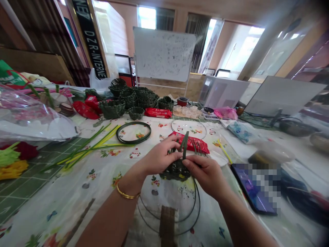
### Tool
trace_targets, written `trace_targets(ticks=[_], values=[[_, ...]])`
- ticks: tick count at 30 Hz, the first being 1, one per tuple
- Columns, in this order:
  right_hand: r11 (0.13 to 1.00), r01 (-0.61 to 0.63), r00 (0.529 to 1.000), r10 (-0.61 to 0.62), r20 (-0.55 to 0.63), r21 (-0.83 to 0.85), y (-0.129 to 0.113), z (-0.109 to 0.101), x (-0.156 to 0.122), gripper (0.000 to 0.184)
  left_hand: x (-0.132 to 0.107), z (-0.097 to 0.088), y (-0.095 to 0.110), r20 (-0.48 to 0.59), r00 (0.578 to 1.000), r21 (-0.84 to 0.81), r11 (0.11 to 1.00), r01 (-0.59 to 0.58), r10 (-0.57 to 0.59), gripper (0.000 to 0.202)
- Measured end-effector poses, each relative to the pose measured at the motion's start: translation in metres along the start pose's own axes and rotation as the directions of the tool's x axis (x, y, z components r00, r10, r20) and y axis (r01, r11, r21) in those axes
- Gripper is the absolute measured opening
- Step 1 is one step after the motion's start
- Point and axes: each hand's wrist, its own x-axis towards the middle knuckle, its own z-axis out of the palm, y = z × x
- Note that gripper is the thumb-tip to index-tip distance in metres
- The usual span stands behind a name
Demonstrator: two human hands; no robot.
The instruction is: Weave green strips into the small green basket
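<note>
- While both hands meet over the middle of the table, a small, dark green, half-woven basket of flat strips sits between them, low over the white flowered tablecloth.
- Left hand: fingers curled over the basket's left wall and closed on it. A thin gold bangle sits on the wrist.
- Right hand: thumb and forefinger pinched tight on a dark green upright strip rising from the basket. Other loose strip ends stand beside it.
- Below the basket: thin dark wire loops, flat on the cloth.
- Just behind the hands: a flat red foil packet, partly hidden by the strips.
- Further left: a dark green coil of flat strip, with a loose bundle of yellow-green stalks beside it.
- Far side of the table: a cluster of finished dark green woven baskets.
- Right of the right hand: a black phone lying flat, its screen blurred.
</note>
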Motion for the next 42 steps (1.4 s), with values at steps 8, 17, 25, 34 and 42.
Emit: trace_targets(ticks=[8,17,25,34,42], values=[[0.965,-0.059,0.992,0.086,-0.095,0.255,0.004,-0.003,0.008,0.026,0.004,0.01,0.007,-0.239,0.967,0.019,0.996,-0.086,0.088,0.013],[0.998,0.036,0.994,-0.042,-0.096,-0.058,0.0,-0.002,0.001,0.021,0.001,-0.005,-0.003,0.12,0.993,-0.028,1.0,-0.011,0.014,0.014],[0.951,0.178,0.973,-0.209,-0.099,-0.254,0.0,-0.003,0.004,0.02,0.002,-0.005,-0.007,0.051,0.999,-0.043,0.999,-0.011,0.013,0.011],[0.763,0.29,0.831,-0.501,-0.244,-0.578,0.0,-0.008,0.002,0.014,0.002,-0.004,-0.006,0.06,0.994,-0.166,0.981,0.099,-0.09,0.017],[0.835,0.188,0.94,-0.306,-0.152,-0.518,0.006,-0.007,0.006,0.014,0.007,0.007,-0.007,-0.199,0.975,0.096,0.988,0.124,-0.103,0.013]])
